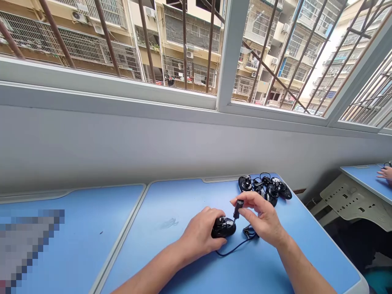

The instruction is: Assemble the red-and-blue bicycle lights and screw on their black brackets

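My left hand point(202, 230) is closed around a glossy black computer mouse point(226, 228), pressing it to the blue desk. Between the thumb and fingers of my right hand point(261, 218) is a short screwdriver point(238, 209) with a black handle. Its shaft slants down to the right end of the mouse; the exact contact of the tip is too small to make out. From under my left hand a black cable point(235, 248) curves right to a coiled bundle with its plug point(249, 232), beneath my right hand.
Several black mice with bundled cables point(272, 190) lie at the desk's back right corner. A seam point(122, 232) divides this desk point(171, 261) from another on the left, where a pixelated area appears. Behind is a wall under barred windows. Another person's hand point(385, 173) rests at a desk far right.
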`<state>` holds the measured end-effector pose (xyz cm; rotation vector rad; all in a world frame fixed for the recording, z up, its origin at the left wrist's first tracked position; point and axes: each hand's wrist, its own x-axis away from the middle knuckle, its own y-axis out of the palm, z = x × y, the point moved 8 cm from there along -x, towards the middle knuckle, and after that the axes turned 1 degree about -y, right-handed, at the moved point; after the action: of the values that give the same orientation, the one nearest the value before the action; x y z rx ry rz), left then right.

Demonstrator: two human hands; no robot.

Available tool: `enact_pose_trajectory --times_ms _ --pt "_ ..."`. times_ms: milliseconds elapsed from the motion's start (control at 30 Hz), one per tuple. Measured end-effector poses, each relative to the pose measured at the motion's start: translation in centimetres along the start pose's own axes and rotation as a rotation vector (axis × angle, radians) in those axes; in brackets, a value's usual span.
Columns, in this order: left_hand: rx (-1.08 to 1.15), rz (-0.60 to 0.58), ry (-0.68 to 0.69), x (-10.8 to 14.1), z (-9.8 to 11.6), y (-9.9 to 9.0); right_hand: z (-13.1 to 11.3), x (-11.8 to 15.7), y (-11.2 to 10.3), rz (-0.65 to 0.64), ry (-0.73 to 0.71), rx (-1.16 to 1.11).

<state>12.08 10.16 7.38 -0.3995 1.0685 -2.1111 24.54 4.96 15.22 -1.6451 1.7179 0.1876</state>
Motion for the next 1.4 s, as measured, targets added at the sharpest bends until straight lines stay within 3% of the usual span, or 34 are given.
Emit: enact_pose_trajectory --times_ms 300,567,667,833,933,1267,1400 --pt "-0.015 -0.001 0.023 0.0 0.4 -0.1 -1.7 0.1 0.1 0.2 -0.239 0.253" --pt "-0.035 0.001 0.018 -0.2 0.1 0.0 -1.2 -0.3 0.0 -0.095 -0.078 0.042" --pt "-0.031 -0.001 0.024 -0.2 0.2 0.0 -1.0 -0.2 0.1 -0.074 -0.048 0.06" --pt "-0.036 0.004 0.035 -0.1 0.4 -0.1 -1.8 0.1 0.7 0.077 -0.237 0.232" --pt "-0.047 0.006 0.044 -0.1 0.5 -0.1 -1.6 0.1 0.4 0.145 -0.249 0.283" --pt "-0.054 0.012 0.024 0.0 0.3 -0.1 -0.4 -0.2 -0.1 -0.066 0.01 -0.009" --pt "-0.048 0.011 0.027 0.0 0.3 0.0 -1.2 -0.2 0.4 -0.009 -0.109 0.123"
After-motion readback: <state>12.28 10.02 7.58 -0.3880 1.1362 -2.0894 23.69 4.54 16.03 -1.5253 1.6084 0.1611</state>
